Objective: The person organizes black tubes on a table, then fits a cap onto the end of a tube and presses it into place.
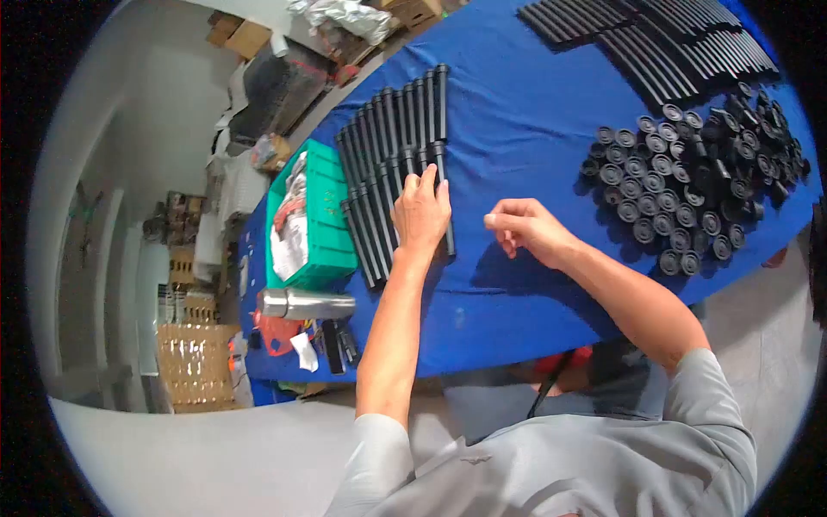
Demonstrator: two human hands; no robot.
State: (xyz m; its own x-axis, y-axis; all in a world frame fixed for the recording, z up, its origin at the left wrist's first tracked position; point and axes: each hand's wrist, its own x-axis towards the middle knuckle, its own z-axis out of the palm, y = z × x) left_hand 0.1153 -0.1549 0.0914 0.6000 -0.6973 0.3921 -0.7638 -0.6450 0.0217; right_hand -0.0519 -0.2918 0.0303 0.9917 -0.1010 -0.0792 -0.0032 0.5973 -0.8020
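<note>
Left hand (421, 213) flat, fingers spread; right hand (523, 229) loosely curled.

We see a table under a blue cloth (517, 129), pale grey floor (215, 457) below. White wall (164, 95) at left, cardboard boxes (237, 34) stacked along it. Wicker basket (191, 366), possibly, on the floor. Light even.

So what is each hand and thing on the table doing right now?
left hand: flat, resting on the black tubes
right hand: loosely curled above the cloth, no object seen in it
black tubes: lying side by side in rows
black caps: loose, heaped in a pile
green crate: open, paper inside
metal bottle: lying on its side
blue cloth: spread over the table
</note>
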